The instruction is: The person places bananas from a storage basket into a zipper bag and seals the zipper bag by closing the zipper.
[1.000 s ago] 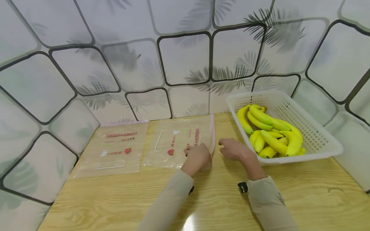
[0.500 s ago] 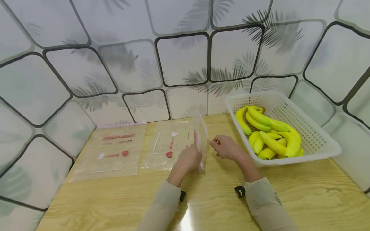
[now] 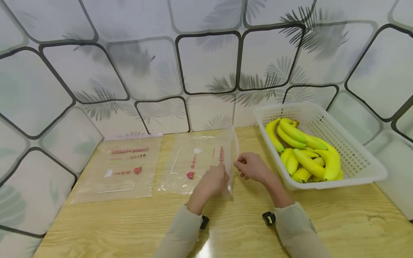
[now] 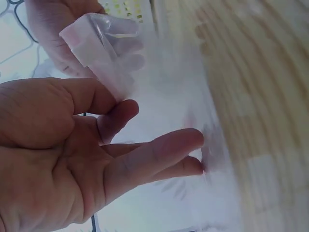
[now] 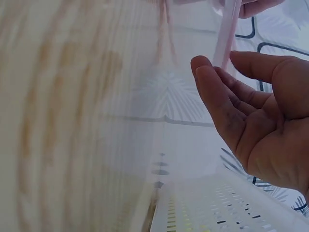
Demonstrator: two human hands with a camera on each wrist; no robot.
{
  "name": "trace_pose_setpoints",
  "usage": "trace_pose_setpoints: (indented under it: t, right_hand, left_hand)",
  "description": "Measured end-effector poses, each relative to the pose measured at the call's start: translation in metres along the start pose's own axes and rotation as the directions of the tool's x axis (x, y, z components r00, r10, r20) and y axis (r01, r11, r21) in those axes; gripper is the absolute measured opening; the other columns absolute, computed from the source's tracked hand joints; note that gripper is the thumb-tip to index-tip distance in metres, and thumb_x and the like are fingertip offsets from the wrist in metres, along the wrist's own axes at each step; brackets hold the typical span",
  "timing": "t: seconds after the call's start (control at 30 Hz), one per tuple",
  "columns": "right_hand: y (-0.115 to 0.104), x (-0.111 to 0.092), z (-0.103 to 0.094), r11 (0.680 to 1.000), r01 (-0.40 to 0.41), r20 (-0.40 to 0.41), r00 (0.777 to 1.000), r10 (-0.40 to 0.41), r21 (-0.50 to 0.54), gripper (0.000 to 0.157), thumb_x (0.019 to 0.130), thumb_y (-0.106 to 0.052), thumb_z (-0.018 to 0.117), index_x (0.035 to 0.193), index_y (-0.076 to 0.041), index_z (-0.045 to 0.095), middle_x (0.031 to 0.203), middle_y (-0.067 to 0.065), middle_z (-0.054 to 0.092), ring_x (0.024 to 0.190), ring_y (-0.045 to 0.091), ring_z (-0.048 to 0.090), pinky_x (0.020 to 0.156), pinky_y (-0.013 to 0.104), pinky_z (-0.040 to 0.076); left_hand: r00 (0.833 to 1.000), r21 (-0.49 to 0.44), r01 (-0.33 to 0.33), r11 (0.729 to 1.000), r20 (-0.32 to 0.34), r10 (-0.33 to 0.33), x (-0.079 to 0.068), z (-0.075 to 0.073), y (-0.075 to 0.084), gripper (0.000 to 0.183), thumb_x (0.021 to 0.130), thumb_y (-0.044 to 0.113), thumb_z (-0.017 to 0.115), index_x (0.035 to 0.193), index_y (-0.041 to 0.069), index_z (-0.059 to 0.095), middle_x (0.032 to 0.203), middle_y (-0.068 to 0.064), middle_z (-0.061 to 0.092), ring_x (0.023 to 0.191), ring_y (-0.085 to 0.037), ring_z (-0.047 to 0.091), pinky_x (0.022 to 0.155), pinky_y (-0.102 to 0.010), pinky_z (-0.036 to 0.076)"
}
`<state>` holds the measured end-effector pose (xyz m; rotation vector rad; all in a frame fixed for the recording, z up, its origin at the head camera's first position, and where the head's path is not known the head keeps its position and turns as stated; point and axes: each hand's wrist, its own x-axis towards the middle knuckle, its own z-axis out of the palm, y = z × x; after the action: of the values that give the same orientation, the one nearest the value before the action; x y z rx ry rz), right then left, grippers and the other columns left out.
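A clear zip bag (image 3: 184, 166) with red strawberry prints and a pink zip edge lies in the middle of the table, its mouth side to the right and lifted. My left hand (image 3: 211, 181) pinches this bag near the mouth between thumb and index finger, its other fingers extended in the left wrist view. At the raised pink edge is my right hand (image 3: 253, 166). In the right wrist view, the pink zip strip (image 5: 228, 41) runs between its parted thumb and index finger. A second, matching zip bag (image 3: 129, 182) lies flat at the left.
A white perforated plastic basket (image 3: 358, 168) stands at the right, close to my right forearm. Several yellow bananas (image 3: 309, 163) are heaped in its left part. A wall covering (image 3: 209, 64) with dark outlined shapes and leaves rises behind the wooden table (image 3: 129, 225).
My left hand has drawn the bag's mouth edge up from the table. My right hand has moved left to that edge. The other bag and the bananas stay put.
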<state>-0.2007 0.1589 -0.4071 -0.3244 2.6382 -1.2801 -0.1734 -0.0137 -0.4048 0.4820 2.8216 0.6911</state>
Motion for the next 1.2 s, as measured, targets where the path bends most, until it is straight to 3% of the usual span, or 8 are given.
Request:
trace_pose_setpoints:
  t: [0.13,0.3,0.43,0.63,0.77,0.9,1.07,1.2]
  right_hand:
    - [0.001,-0.001,-0.003,1.0,-0.022,-0.025,0.999,0.022,0.016,0.024,0.099,-0.013,0.053,0.099,0.006,0.066,0.083,0.018,0.066,0.063,0.022,0.066,0.055,0.034,0.057]
    - [-0.002,-0.001,-0.005,0.994,-0.052,-0.041,0.998,0.056,0.093,0.036,0.104,-0.024,0.05,0.096,0.008,0.065,0.081,0.018,0.067,0.06,0.019,0.065,0.054,0.035,0.057]
    - [0.0,-0.001,-0.006,0.993,-0.042,-0.043,0.998,0.047,0.114,0.027,0.101,-0.013,0.049,0.101,0.01,0.063,0.078,0.016,0.066,0.058,0.017,0.066,0.054,0.033,0.058]
    - [0.003,0.0,-0.007,0.99,-0.06,-0.05,0.997,0.067,0.126,0.021,0.098,-0.005,0.05,0.102,0.011,0.062,0.076,0.014,0.066,0.056,0.017,0.066,0.055,0.035,0.058]
    - [0.002,0.001,-0.007,0.989,-0.052,-0.033,0.998,0.057,0.136,0.018,0.098,-0.004,0.052,0.1,0.012,0.061,0.073,0.014,0.065,0.056,0.018,0.066,0.056,0.036,0.059]
    - [0.001,0.001,-0.006,0.99,-0.043,-0.025,0.999,0.047,0.134,0.017,0.097,-0.003,0.053,0.099,0.012,0.061,0.073,0.014,0.066,0.056,0.018,0.066,0.055,0.034,0.058]
    - [0.0,0.0,-0.005,0.992,-0.045,-0.023,0.999,0.048,0.115,0.015,0.097,-0.003,0.055,0.097,0.01,0.062,0.072,0.013,0.066,0.056,0.018,0.067,0.055,0.033,0.058]
    - [0.0,-0.001,-0.004,0.993,-0.032,-0.019,0.999,0.034,0.111,0.014,0.098,-0.004,0.055,0.097,0.009,0.062,0.073,0.013,0.065,0.057,0.018,0.067,0.056,0.034,0.058]
  left_hand:
    - [0.998,-0.01,-0.032,0.999,-0.049,0.032,-0.001,-0.003,0.005,0.008,0.092,0.004,0.056,0.085,0.003,0.053,0.069,-0.005,0.049,0.058,-0.017,0.045,0.052,-0.027,0.039]
    - [0.998,-0.033,-0.046,0.998,-0.048,0.045,-0.002,-0.005,0.011,0.007,0.092,0.005,0.058,0.086,0.004,0.055,0.071,-0.004,0.051,0.057,-0.014,0.046,0.049,-0.024,0.039]
    - [0.994,-0.013,-0.057,0.998,-0.097,0.056,-0.003,-0.004,0.013,0.007,0.091,0.005,0.058,0.086,0.003,0.054,0.071,-0.005,0.051,0.057,-0.015,0.046,0.049,-0.024,0.04]
    - [0.959,0.112,-0.037,0.993,-0.275,0.067,-0.006,-0.004,0.016,0.011,0.092,0.009,0.061,0.089,0.002,0.053,0.074,-0.009,0.052,0.054,-0.018,0.05,0.045,-0.029,0.043]
    - [0.942,0.236,0.029,0.971,-0.332,0.052,-0.007,-0.004,0.021,0.016,0.092,0.016,0.065,0.097,0.004,0.055,0.082,-0.008,0.057,0.064,-0.021,0.059,0.047,-0.032,0.049]
    - [0.946,0.273,0.04,0.961,-0.319,0.051,-0.006,-0.002,0.022,0.023,0.09,0.013,0.069,0.105,0.003,0.054,0.082,-0.01,0.061,0.065,-0.023,0.062,0.047,-0.032,0.05]
    - [0.972,0.178,-0.053,0.983,-0.217,0.092,-0.003,0.001,0.016,0.048,0.09,0.003,0.066,0.132,0.004,0.045,0.088,-0.015,0.063,0.058,-0.022,0.059,0.046,-0.03,0.046]
    - [0.976,0.202,-0.1,0.974,-0.168,0.135,-0.002,0.003,0.013,0.042,0.092,0.003,0.064,0.13,0.007,0.048,0.105,-0.017,0.06,0.063,-0.025,0.062,0.048,-0.031,0.048]
